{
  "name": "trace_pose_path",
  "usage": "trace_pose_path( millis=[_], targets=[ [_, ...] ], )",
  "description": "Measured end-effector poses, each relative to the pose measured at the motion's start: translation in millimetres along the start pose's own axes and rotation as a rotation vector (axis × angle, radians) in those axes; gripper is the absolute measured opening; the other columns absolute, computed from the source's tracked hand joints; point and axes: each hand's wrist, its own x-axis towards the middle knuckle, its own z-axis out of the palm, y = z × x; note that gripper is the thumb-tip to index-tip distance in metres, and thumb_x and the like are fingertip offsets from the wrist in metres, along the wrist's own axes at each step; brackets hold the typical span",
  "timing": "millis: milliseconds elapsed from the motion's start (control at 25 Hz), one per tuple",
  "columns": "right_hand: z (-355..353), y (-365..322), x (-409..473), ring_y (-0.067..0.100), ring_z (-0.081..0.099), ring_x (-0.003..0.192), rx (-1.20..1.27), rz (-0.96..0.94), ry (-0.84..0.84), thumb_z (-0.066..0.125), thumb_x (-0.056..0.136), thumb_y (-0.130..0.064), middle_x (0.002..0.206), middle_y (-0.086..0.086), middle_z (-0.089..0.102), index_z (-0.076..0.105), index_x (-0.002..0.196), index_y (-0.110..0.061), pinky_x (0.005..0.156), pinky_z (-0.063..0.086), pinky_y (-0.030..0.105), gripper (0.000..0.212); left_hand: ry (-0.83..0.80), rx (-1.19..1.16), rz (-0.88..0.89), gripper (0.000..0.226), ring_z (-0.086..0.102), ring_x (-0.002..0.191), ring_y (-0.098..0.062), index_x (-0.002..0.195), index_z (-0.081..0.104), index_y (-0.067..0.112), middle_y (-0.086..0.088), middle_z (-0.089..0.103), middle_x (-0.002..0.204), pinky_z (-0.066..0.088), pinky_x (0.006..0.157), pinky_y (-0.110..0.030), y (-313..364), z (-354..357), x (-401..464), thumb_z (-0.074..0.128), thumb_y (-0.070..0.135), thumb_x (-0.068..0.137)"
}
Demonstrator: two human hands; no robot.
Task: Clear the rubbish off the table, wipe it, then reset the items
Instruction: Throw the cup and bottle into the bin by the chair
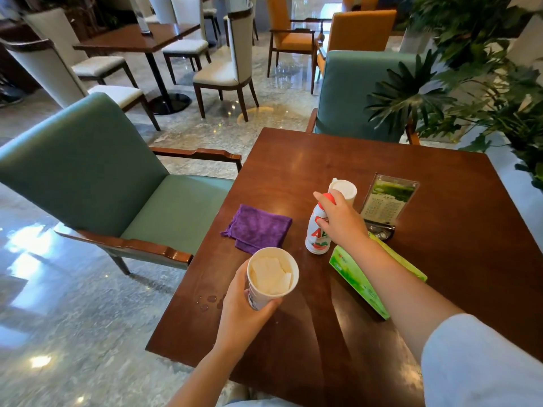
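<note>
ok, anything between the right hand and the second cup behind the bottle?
Yes. The right hand is closed over the top of the bottle, which stands directly in front of the second cup. The menu stand sits just right of that cup. The left hand holds the tissue-filled cup.

The white bottle shows a large red "A"; the table sign's print is unreadable.

A single head-worn wide-angle view looked forward and down from above the near edge of the table. It sat close, with chairs at 10 and 12 o'clock.
</note>
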Motion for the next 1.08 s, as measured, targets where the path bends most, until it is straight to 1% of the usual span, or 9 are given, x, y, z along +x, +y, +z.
trace_pose_path(
  millis=[120,320,480,560,720,800,880,960,1080],
  targets=[
    [5,-1,-5,0.033,0.052,0.105,0.087,-0.060,0.143,0.056,0.087,-0.006,0.125,0.013,0.048,0.048,0.132,-0.022,0.072,0.053,0.044,0.047,0.039,-0.001,-0.014,0.079,0.054,0.116,-0.014,0.126,0.042,0.044,0.025,0.052,0.124,0.052,0.092,-0.040,-3,-3,-2,0.085,0.018,0.064],
    [0,-4,-28,0.032,0.062,0.090,0.117,-0.193,0.266,0.072,0.074,-0.012,0.107,0.007,0.063,0.058,0.120,-0.017,0.060,0.052,0.039,0.049,0.080,0.017,-0.009,0.080,0.051,0.118,-0.011,0.127,0.041,0.042,0.028,0.050,0.125,0.053,0.091,-0.035,-5,-4,-5,0.084,0.016,0.065],
    [-6,-23,-41,0.027,0.065,0.087,0.173,-0.259,0.363,0.079,0.068,-0.017,0.103,0.002,0.067,0.064,0.105,-0.017,0.060,0.051,0.032,0.041,0.151,0.048,-0.020,0.081,0.051,0.116,-0.002,0.121,0.038,0.053,0.041,0.046,0.119,0.053,0.085,-0.022,-4,-15,-2,0.084,0.016,0.065],
    [-13,-38,-45,0.026,0.065,0.087,0.214,-0.299,0.383,0.081,0.066,-0.018,0.101,0.001,0.068,0.065,0.103,-0.018,0.061,0.051,0.031,0.040,0.200,0.048,-0.028,0.079,0.048,0.115,0.005,0.120,0.038,0.052,0.045,0.045,0.115,0.050,0.083,-0.015,-2,-26,2,0.083,0.015,0.066],
    [-24,-80,-55,0.024,0.065,0.085,0.266,-0.380,0.382,0.080,0.067,-0.020,0.101,0.000,0.067,0.064,0.103,-0.019,0.061,0.054,0.033,0.039,0.258,0.047,0.009,0.077,0.048,0.115,0.004,0.122,0.038,0.051,0.044,0.044,0.117,0.049,0.083,-0.014,-6,-60,13,0.082,0.020,0.067],
    [-26,-106,-61,0.023,0.065,0.086,0.266,-0.414,0.393,0.080,0.067,-0.019,0.101,0.001,0.068,0.065,0.104,-0.018,0.063,0.056,0.033,0.040,0.278,0.034,0.039,0.075,0.047,0.116,0.005,0.124,0.039,0.046,0.041,0.044,0.119,0.047,0.085,-0.011,-11,-81,19,0.082,0.028,0.066],
    [-24,-138,-63,0.023,0.065,0.088,0.259,-0.423,0.407,0.081,0.067,-0.019,0.103,0.002,0.068,0.065,0.105,-0.016,0.066,0.057,0.034,0.041,0.289,0.012,0.073,0.074,0.045,0.118,0.003,0.126,0.039,0.042,0.031,0.043,0.125,0.045,0.085,-0.008,-22,-110,27,0.080,0.036,0.064],
    [-17,-172,-64,0.022,0.065,0.091,0.267,-0.408,0.415,0.080,0.069,-0.021,0.105,0.002,0.068,0.065,0.106,-0.017,0.069,0.057,0.036,0.040,0.277,0.006,0.107,0.075,0.045,0.120,-0.001,0.126,0.040,0.040,0.021,0.043,0.128,0.043,0.083,-0.007,-41,-144,36,0.082,0.034,0.064],
    [2,-238,-62,0.021,0.064,0.095,0.259,-0.370,0.412,0.079,0.070,-0.022,0.109,0.003,0.067,0.064,0.110,-0.017,0.073,0.058,0.038,0.043,0.220,-0.024,0.085,0.078,0.044,0.122,-0.003,0.130,0.040,0.036,0.011,0.046,0.132,0.043,0.090,-0.015,-80,-213,47,0.080,0.035,0.063]
  ],
)
